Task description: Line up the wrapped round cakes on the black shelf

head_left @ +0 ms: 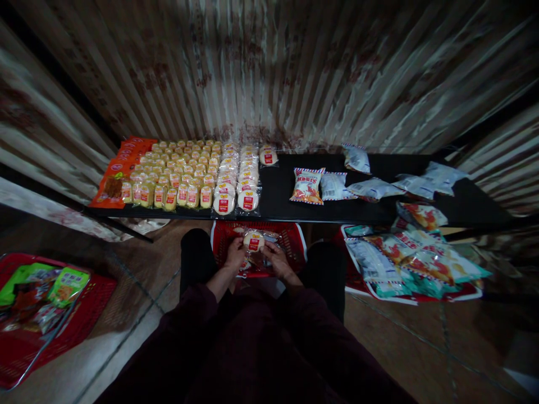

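Low over a red basket [300, 242] between my knees, my left hand [236, 253] pinches the left edge of a round wrapped cracker [253, 241]. The cracker is pale, in clear film with a red label. On its other side is my right hand [275, 259], with fingers closed at the wrapper's edge. More clear packets lie beneath the hands in the basket, partly hidden. On the black shelf [278, 207] ahead, matching round crackers [247, 200] form two columns, and one single cracker [268, 156] lies at the back.
Rows of small wrapped yellow cakes [170, 199] and orange bags [113, 188] fill the shelf's left. Snack bags [307, 185] lie scattered on its right. A heaped basket [415, 264] stands right, another red basket [95, 292] left. A pleated curtain [261, 67] hangs behind.
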`<state>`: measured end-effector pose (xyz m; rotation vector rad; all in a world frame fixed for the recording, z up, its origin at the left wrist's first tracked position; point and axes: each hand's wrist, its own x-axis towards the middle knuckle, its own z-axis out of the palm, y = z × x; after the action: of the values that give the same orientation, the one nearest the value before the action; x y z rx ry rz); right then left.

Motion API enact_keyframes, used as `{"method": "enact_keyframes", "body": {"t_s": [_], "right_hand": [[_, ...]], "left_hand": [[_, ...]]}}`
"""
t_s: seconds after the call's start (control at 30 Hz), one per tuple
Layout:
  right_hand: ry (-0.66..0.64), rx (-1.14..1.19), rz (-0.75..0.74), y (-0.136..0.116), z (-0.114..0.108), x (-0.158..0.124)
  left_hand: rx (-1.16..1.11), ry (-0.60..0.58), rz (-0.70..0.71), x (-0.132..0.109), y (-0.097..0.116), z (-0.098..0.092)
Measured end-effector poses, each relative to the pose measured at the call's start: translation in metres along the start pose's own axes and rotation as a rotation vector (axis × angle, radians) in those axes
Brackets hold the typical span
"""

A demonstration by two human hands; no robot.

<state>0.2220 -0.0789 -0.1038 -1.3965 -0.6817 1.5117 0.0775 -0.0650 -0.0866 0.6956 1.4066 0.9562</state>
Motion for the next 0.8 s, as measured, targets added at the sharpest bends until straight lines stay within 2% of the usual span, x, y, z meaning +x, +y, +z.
{"method": "enact_keyframes", "body": {"t_s": [0.2,0.43,0.6,0.73,0.8], "right_hand": [[0.013,0.017,-0.01,-0.002,-0.002,0.004],[-0.074,0.057,0.0,-0.013,0.002,0.003],[-0.118,-0.048,-0.097,-0.036,0.005,0.001],[-0.16,-0.11,-0.134,-0.062,0.011,-0.004],[-0.155,-0.179,-0.202,-0.075,0.014,-0.006]], "left_hand": [[0.132,-0.022,0.148,-0.001,0.005,-0.002],[0.528,0.178,0.431,-0.012,0.018,-0.011],[0.563,0.235,0.564,-0.018,0.029,-0.01],[0.596,0.245,0.66,-0.019,0.041,-0.008],[0.619,0.262,0.7,-0.018,0.049,-0.006]]}}
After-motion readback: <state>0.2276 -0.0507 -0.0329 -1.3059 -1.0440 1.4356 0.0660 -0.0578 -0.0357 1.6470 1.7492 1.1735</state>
